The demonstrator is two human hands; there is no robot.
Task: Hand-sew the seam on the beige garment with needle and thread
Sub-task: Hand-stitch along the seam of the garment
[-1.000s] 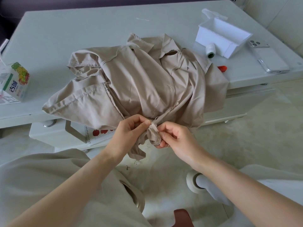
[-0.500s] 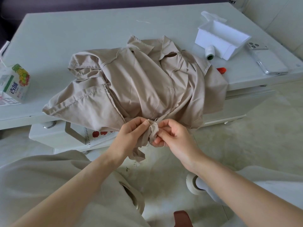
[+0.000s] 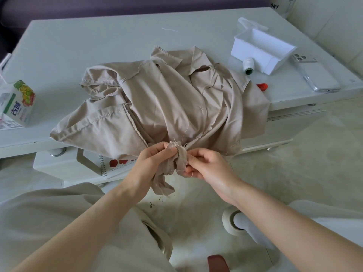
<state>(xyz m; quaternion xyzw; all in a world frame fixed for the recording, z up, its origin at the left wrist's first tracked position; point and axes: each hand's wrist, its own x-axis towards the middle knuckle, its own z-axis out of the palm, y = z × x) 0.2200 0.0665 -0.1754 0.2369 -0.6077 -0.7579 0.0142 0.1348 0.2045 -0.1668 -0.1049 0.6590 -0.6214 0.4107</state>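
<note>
Beige garment [image 3: 172, 99] lies crumpled mid-frame on the pale table [image 3: 98, 46], its lower frayed edge hanging off the near table edge into both hands at centre frame. Left hand [image 3: 155, 163] pinches the bunched edge between thumb and fingers; right hand [image 3: 208, 165], fingers curled, pinches the same bunch from the right, hands almost touching, loose thread ends at the fray, needle too small to make out. Upper right: open white box [image 3: 261, 50], white thread spool [image 3: 248, 66] just beside it, phone [image 3: 316, 75] face down, small red item [image 3: 262, 86] at the garment's edge; left edge: juice carton [image 3: 18, 105].
</note>
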